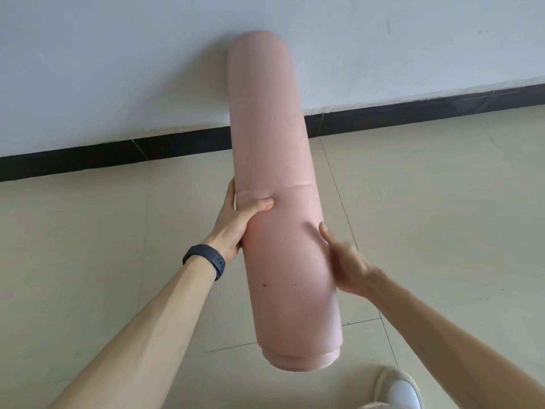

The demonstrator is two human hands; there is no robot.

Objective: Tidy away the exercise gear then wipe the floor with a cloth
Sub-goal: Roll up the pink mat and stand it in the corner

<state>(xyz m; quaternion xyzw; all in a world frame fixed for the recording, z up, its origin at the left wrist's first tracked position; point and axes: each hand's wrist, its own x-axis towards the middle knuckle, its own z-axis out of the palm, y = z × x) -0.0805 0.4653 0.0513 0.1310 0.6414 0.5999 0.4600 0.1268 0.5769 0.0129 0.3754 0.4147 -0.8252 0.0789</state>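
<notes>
We held the rolled pink mat (277, 184) lengthwise toward the wall (118, 69), bare floor (103, 231) open all around. Our left hand (236, 216) clamped its side, thumb pressing in; our right hand (345, 261) cupped the other side, fingers together.

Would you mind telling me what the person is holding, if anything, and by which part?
A rolled pink mat, gripped around its middle: the left hand clasps one side with the thumb pressing in, and the right hand presses the opposite side.
</notes>
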